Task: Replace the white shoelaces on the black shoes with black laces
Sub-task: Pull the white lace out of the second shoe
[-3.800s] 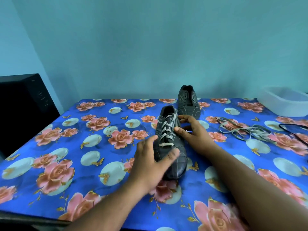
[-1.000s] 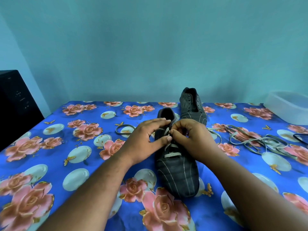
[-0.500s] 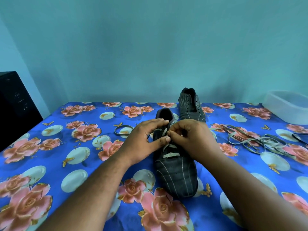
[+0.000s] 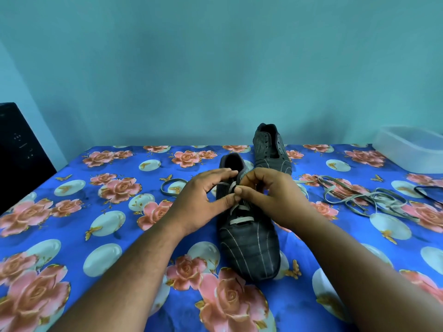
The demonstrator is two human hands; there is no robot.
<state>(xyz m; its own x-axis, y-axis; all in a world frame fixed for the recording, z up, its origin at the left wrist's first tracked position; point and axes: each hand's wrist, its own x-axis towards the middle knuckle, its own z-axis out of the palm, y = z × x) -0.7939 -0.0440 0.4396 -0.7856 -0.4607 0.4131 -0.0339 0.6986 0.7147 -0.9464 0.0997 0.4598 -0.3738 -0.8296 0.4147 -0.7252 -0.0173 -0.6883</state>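
Note:
A black striped shoe [image 4: 249,245] lies in the middle of the table, toe toward me, with a white lace [image 4: 241,220] still crossing its lower eyelets. My left hand [image 4: 203,200] rests over the shoe's left side, thumb and fingers around the lace area. My right hand [image 4: 271,195] pinches the white lace near the middle eyelets. A loose end of the lace [image 4: 171,186] loops out to the left on the cloth. The second black shoe [image 4: 271,149] stands behind, without a lace.
A pile of loose whitish laces [image 4: 359,200] lies at the right, with a black lace [image 4: 429,194] at the right edge. A white plastic tub [image 4: 412,149] sits at the back right. A black box [image 4: 16,149] stands at the left. The table wears a blue floral cloth [image 4: 72,236].
Since the oldest frame the shoe came closer and its upper lacing came undone, a loose end now lying at the left. Over the last second both hands stay at the eyelets, barely shifting.

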